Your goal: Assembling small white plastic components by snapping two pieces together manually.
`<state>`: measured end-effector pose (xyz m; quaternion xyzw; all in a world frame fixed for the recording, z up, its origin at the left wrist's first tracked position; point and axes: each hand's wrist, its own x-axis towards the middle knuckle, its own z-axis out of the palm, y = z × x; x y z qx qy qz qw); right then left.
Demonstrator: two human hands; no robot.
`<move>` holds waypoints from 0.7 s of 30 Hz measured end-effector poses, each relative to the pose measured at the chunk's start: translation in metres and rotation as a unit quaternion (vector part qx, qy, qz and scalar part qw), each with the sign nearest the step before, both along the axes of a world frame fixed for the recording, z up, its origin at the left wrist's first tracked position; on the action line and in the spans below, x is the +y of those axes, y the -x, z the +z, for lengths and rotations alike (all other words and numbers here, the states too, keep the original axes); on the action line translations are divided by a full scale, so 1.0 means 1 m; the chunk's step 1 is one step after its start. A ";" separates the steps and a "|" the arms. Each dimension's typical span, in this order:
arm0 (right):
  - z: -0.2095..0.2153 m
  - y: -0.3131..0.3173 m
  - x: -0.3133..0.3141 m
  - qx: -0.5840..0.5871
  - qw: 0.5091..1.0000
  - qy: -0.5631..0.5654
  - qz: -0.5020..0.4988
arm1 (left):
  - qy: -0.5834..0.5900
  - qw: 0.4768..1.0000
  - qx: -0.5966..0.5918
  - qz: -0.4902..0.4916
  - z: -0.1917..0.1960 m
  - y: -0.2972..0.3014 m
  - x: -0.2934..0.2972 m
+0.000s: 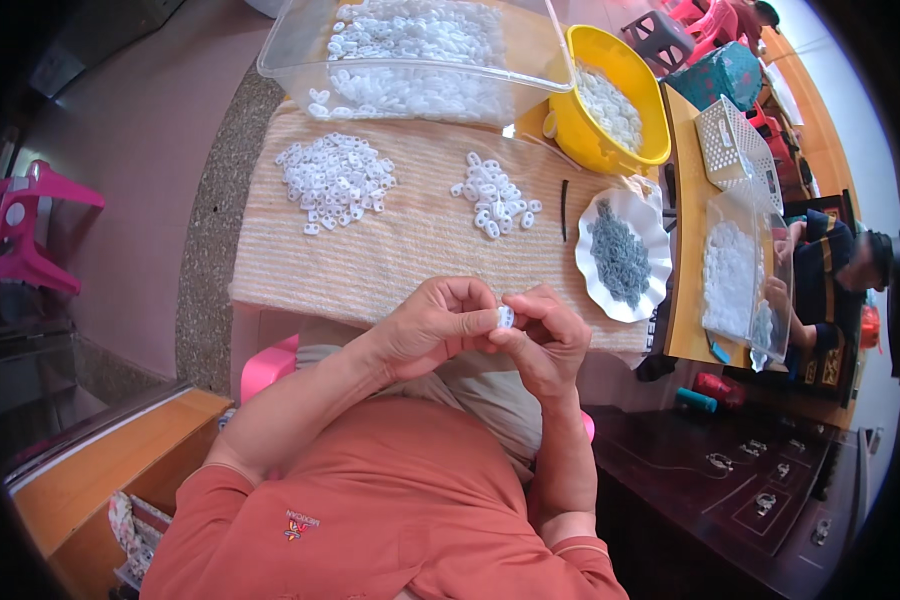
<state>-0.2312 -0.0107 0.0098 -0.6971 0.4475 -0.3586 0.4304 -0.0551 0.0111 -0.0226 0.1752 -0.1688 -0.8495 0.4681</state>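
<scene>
Just over the near edge of the table, my left hand [438, 322] and my right hand [544, 338] meet with thumbs and fingers pinched together. Between their fingertips is a small white oval plastic piece [506, 317] with dark spots that look like holes; the fingers cover part of it. Ahead on the striped towel [410, 240] lie a larger heap of white two-holed plastic pieces [335, 182] at left and a smaller heap of thicker white pieces [494, 195] in the middle. To the right, a white wavy-rimmed dish [586, 262] carries many small grey parts [620, 258].
A clear plastic bin [420, 78] of white pieces stands at the far edge, beside a yellow basin [570, 125] with more. A thin black strip [564, 210] lies near the dish. At right, another person [820, 270] works by a clear tray [778, 290]. A pink stool [35, 235] stands left.
</scene>
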 end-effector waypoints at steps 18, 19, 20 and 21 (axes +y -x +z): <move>0.050 0.029 -0.078 0.109 0.933 0.318 -0.130 | -0.031 0.998 -0.008 0.055 0.004 -0.004 0.001; 0.054 0.033 -0.094 0.076 0.933 0.315 -0.158 | -0.031 0.998 -0.017 0.050 0.005 -0.003 0.000; 0.066 0.026 -0.104 0.086 0.932 0.292 -0.198 | -0.033 0.998 -0.027 0.049 0.005 -0.003 0.001; 0.075 0.022 -0.121 0.091 0.933 0.282 -0.205 | -0.032 0.998 -0.027 0.050 0.006 -0.004 0.000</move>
